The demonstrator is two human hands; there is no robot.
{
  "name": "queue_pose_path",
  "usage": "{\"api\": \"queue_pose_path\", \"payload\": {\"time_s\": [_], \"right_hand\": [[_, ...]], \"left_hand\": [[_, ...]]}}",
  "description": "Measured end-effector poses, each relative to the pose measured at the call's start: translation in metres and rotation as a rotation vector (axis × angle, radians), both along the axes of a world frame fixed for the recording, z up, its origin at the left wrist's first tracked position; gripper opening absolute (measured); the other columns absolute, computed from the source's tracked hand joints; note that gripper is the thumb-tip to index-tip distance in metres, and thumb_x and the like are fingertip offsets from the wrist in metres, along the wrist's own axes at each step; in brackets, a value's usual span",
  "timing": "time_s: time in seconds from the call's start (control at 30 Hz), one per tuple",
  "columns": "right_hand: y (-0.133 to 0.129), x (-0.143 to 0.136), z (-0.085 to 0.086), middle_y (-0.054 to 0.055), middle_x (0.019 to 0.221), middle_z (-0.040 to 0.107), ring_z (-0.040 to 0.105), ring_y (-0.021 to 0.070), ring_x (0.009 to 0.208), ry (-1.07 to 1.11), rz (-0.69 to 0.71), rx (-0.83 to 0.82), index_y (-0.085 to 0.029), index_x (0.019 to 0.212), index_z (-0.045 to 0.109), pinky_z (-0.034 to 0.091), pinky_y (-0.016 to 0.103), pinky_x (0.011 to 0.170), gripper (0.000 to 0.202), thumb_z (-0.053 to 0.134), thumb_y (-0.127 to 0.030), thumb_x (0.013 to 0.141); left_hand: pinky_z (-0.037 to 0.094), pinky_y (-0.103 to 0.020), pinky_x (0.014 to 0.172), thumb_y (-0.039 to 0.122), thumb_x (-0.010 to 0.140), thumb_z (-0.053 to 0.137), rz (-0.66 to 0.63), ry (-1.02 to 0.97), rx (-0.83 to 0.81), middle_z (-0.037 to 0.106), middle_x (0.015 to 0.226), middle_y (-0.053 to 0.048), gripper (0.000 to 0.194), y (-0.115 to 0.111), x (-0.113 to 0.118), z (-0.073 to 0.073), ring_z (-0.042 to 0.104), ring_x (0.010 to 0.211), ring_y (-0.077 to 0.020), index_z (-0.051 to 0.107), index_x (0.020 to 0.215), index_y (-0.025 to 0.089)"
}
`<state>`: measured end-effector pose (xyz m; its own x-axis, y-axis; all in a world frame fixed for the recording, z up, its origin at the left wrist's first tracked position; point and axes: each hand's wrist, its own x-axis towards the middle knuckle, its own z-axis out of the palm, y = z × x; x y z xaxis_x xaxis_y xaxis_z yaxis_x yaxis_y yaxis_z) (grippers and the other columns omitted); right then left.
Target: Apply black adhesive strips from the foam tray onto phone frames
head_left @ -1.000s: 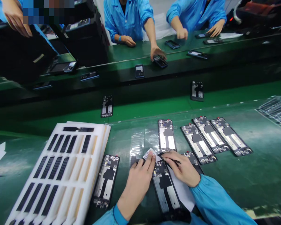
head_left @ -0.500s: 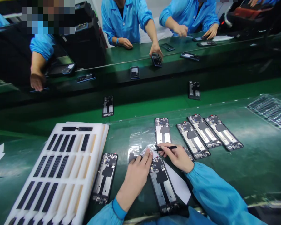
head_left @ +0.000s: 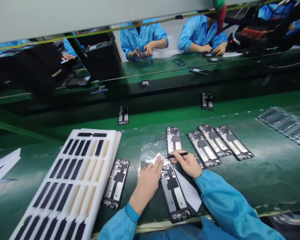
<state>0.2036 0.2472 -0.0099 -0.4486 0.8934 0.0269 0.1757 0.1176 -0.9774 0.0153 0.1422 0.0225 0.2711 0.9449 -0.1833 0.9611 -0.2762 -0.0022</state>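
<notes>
My left hand [head_left: 150,181] has its fingertips closed on a small white sheet of stickers [head_left: 159,156]; its thumb is hidden. My right hand [head_left: 186,162] grips black tweezers [head_left: 177,155], whose tips point left at the sheet's edge. Just below lies an opened phone [head_left: 173,193], its inner parts facing up, the top end close to my left fingers. White paper [head_left: 188,191] sticks out from under that phone on its right. Another opened phone [head_left: 116,183] rests left of my left hand. Clear film [head_left: 146,153] lies flat behind the sheet.
At the left stands a stack of white foam trays [head_left: 86,178] holding dark strips. Several opened phones [head_left: 205,148] lie to the right and behind my hands. A clear sheet [head_left: 286,125] is at the far right. Across the green line [head_left: 162,115], co-workers [head_left: 145,40] handle phones.
The view has tipped upward. My hands stay at the sheet, with the tweezers slightly shifted. Opposite, a co-worker has lifted a phone and now holds it in both hands.
</notes>
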Motion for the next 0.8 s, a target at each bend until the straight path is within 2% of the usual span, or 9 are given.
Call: {"api": "queue_pose_path", "payload": {"time_s": [0.13,0.27,0.53,0.7,0.8], "right_hand": [[-0.001,0.003,-0.001,0.01,0.085,0.077,0.074,0.0202,0.068,-0.017,0.054,0.1,-0.017,0.089,0.074,0.063,0.031,0.068,0.04,0.052,-0.049,0.099],[-0.002,0.006,-0.002,0.009,0.085,0.077,0.074,0.0204,0.068,-0.025,0.076,0.121,-0.017,0.09,0.074,0.063,0.032,0.068,0.038,0.052,-0.046,0.099],[-0.003,0.008,-0.002,0.008,0.089,0.078,0.074,0.0194,0.072,-0.058,0.105,0.154,-0.018,0.094,0.075,0.062,0.031,0.071,0.034,0.05,-0.039,0.101],[-0.002,0.008,0.004,0.008,0.087,0.077,0.072,0.0188,0.073,-0.093,0.128,0.132,-0.018,0.096,0.075,0.06,0.03,0.072,0.034,0.049,-0.04,0.102],[0.004,0.005,0.012,0.008,0.082,0.076,0.07,0.0175,0.068,-0.098,0.15,0.045,-0.017,0.095,0.076,0.06,0.028,0.064,0.041,0.049,-0.047,0.101]], "left_hand": [[0.057,-0.035,0.083,-0.008,0.074,0.04,0.006,-0.026,0.054,0.039,0.159,-0.007,0.08,-0.003,-0.001,-0.001,0.062,0.111,-0.0229,0.041,0.15,0.016],[0.056,-0.033,0.083,-0.008,0.074,0.043,0.016,-0.042,0.077,0.041,0.158,-0.008,0.079,-0.004,-0.001,-0.003,0.063,0.111,-0.0221,0.042,0.149,0.017],[0.055,-0.034,0.084,-0.008,0.072,0.043,0.008,-0.029,0.029,0.038,0.159,-0.007,0.081,-0.002,0.0,-0.003,0.063,0.11,-0.0226,0.042,0.15,0.018],[0.057,-0.034,0.083,-0.008,0.071,0.043,0.0,-0.014,0.001,0.037,0.16,-0.007,0.081,0.0,0.0,0.0,0.063,0.109,-0.0232,0.043,0.149,0.017],[0.058,-0.035,0.08,-0.008,0.071,0.042,-0.008,-0.007,-0.01,0.036,0.16,-0.007,0.081,0.002,0.0,0.002,0.064,0.107,-0.0234,0.044,0.148,0.016]]}}
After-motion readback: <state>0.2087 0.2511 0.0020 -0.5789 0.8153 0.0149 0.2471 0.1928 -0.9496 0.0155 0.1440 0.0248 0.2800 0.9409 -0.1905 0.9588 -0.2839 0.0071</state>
